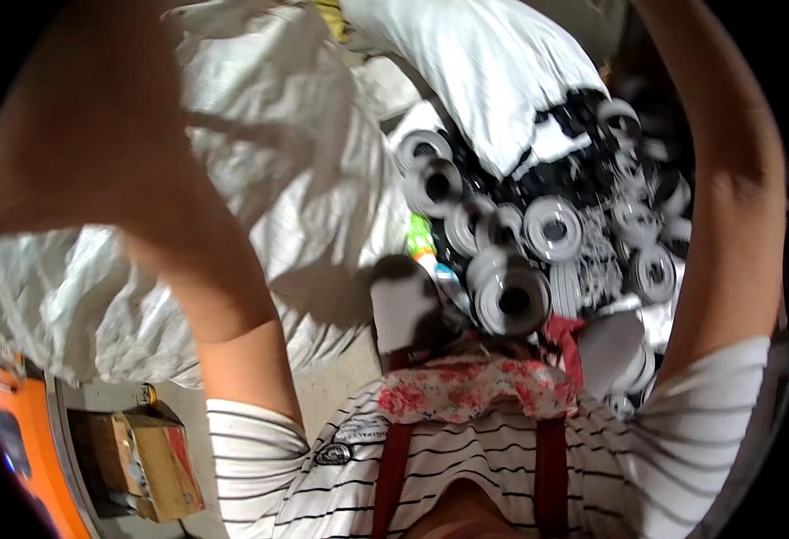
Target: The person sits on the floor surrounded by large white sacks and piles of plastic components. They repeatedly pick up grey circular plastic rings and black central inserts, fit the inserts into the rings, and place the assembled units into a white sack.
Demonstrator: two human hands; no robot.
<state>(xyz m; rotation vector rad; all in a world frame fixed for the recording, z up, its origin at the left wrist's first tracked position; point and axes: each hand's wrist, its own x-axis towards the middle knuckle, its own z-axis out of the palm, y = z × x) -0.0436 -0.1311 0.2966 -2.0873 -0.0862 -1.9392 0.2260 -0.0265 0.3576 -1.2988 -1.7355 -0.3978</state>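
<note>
Both my arms are raised past the camera. My left hand (71, 135) is a dark, blurred shape at the upper left, very close to the camera. Its fingers do not show, so what it holds, if anything, is hidden. Behind it lies a large white woven sack (314, 171). The right forearm (731, 198) runs up the right side, and the hand at its end is beyond the top edge. Left of that arm is a heap of grey round plastic parts (554, 229) with dark hollow centres. Black pieces (561, 175) lie among them.
A second white sack (493, 63) slopes down over the heap from the top. At lower left stand an opened cardboard box (156, 463) and an orange machine panel (31, 449). A green and white packet (421, 235) lies by the grey parts, above my knees.
</note>
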